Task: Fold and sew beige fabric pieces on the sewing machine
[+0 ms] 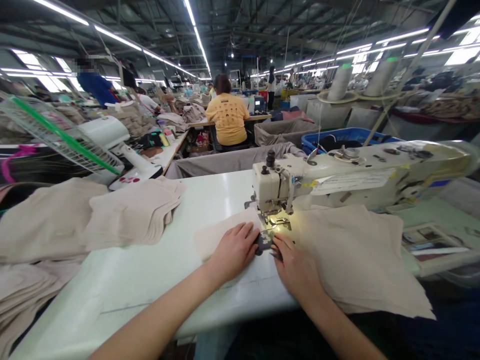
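Observation:
My left hand (pixel 236 250) lies flat on a beige fabric piece (pixel 213 232), just left of the needle area, with its fingers stretched forward. The sewing machine (pixel 272 187) stands in front of me, its lamp lighting the metal plate (pixel 265 240) under the presser foot. At the plate's right edge, my right hand (pixel 296 262) has its fingers drawn together. Something small and dark shows at those fingertips, too little of it to name. Beside that hand, a stack of beige fabric pieces (pixel 348 255) spreads over the table's right side.
More beige fabric stacks (pixel 127 212) lie on the left of the white table (pixel 150 280). A white fan (pixel 108 140) and a wire rack (pixel 56 125) stand behind them. Thread cones (pixel 340 82) rise over the machine. A person in a yellow shirt (pixel 227 117) sits ahead, beyond a cloth-lined bin (pixel 225 162).

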Available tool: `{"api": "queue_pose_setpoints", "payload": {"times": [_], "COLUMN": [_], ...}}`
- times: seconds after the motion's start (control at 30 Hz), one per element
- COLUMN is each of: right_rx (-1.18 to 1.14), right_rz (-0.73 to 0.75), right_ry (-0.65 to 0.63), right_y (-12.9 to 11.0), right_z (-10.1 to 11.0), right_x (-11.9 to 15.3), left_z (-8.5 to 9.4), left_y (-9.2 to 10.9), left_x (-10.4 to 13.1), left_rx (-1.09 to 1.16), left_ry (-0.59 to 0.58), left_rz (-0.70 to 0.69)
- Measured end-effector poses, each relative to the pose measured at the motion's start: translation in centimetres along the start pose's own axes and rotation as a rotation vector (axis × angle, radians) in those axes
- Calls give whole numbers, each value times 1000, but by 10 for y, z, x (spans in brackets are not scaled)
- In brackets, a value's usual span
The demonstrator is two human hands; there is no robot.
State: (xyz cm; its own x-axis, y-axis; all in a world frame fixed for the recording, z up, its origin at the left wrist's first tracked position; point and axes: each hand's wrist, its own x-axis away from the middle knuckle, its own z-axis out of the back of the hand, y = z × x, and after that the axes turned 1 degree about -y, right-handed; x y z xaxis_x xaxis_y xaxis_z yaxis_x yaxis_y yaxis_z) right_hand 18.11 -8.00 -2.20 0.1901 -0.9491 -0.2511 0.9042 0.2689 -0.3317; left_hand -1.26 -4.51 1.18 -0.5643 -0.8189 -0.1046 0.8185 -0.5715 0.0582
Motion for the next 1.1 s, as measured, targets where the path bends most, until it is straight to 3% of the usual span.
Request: {"api": "queue_pose_setpoints", "payload": {"times": [0.27,0.33,0.43,0.53,0.83,0.93,1.03,1.1], "right_rx": [-121,-143,-177,-205,-16,5,-31,-45], "right_rz": [92,109,121,103,46,52,126,184], "right_ry": [197,230,237,196,-181,-242,-255,-279], "right_y": [12,13,13,12,3,2,6,9], "right_z": [-8,-5,1,7,22,28,31,33], "right_x": [2,5,13,21,20,17,15,14], "left_z": [18,20,22,25,33,31,18,6], "left_y": [-34,-37,-29,-18,-13,-4,10,18], "left_x": [-4,-2,4,8,11,6,-2,-8], "left_rx": [254,167,-94,-209,-240,-242,-157,-97], "left_ry": [-47,-65,-140,-216,-287,-214,-53,10], "left_rz": [-130,-42,309,519,554,415,3,-184]}}
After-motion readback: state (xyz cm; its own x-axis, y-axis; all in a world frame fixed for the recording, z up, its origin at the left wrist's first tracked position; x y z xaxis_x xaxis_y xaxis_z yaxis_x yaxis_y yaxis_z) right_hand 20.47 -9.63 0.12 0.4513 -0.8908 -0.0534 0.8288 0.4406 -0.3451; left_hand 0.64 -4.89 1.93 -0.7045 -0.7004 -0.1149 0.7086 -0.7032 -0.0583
